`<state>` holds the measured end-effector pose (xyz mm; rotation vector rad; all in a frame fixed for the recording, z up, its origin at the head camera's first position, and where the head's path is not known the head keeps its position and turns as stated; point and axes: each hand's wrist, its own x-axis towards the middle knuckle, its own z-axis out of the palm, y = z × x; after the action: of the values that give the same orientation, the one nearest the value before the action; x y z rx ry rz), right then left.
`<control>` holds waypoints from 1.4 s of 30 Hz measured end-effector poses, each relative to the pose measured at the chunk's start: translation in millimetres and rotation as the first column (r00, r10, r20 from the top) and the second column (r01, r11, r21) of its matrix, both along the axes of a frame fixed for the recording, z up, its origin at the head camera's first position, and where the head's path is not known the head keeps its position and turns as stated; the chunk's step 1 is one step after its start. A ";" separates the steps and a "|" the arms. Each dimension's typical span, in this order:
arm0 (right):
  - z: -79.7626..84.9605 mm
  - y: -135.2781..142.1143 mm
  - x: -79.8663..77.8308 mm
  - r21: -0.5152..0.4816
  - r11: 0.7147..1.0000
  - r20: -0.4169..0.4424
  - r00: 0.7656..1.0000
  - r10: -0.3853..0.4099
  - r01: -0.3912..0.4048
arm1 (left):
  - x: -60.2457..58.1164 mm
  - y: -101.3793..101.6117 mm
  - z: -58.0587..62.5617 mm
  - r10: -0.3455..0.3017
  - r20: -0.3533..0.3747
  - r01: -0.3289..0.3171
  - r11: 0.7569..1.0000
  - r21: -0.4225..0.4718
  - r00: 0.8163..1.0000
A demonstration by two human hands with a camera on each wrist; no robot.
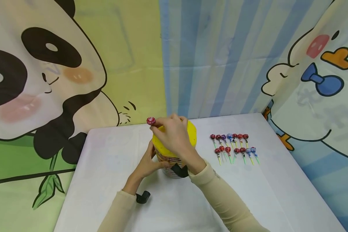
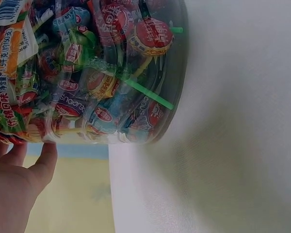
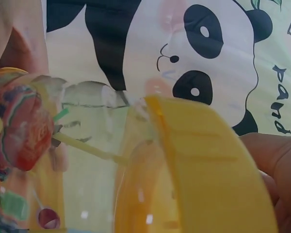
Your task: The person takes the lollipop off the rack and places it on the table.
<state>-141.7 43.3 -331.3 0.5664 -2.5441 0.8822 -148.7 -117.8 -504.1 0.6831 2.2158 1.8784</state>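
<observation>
In the head view, a clear plastic jar of wrapped lollipops stands on the table, topped by a yellow lid. My left hand holds the jar's left side, thumb toward the front. The left wrist view shows the jar up close and the left hand against it. Above the lid, my right hand pinches a red-wrapped lollipop; its stick is hidden by the fingers. In the right wrist view, right-hand fingers show behind the lid.
Two rows of lollipops with red, blue and purple wrappers lie to the right of the jar on the white table. Behind it hang cloths printed with a panda and another cartoon animal. Black straps hang at both wrists.
</observation>
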 end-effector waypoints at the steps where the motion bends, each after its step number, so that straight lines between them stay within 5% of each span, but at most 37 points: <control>1: -0.4 0.9 0.0 -0.024 1.000 -0.004 1.000 0.013 -0.013 | 0.2 -0.2 -0.4 0.000 -0.004 0.000 1.000 0.001 1.000; 6: -1.5 10.0 1.6 -0.174 0.978 -0.060 0.992 0.110 -0.119 | 2.0 -0.1 0.4 0.013 0.001 -0.013 1.000 -0.004 1.000; 14: 6.6 43.8 18.2 -0.380 0.885 -0.056 0.961 0.270 -0.271 | 2.9 0.5 2.5 0.022 -0.002 -0.022 1.000 -0.010 1.000; 29: -20.4 138.3 32.7 -0.375 0.925 0.187 0.972 0.141 -0.062 | 3.4 2.9 -2.5 0.026 -0.041 -0.025 1.000 0.015 0.999; 37: -53.5 202.2 31.6 -0.270 0.955 0.344 0.939 -0.024 0.123 | 1.9 3.2 -3.5 0.021 -0.030 -0.021 1.000 0.004 0.999; 42: -85.6 240.2 30.8 -0.169 0.963 0.420 0.900 -0.120 0.207 | 9.7 3.5 14.9 0.009 -0.022 -0.009 1.000 0.006 1.000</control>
<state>-110.9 283.5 -416.9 0.1017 -2.7538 1.2990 -139.0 -114.2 -489.2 0.6998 2.2310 1.8915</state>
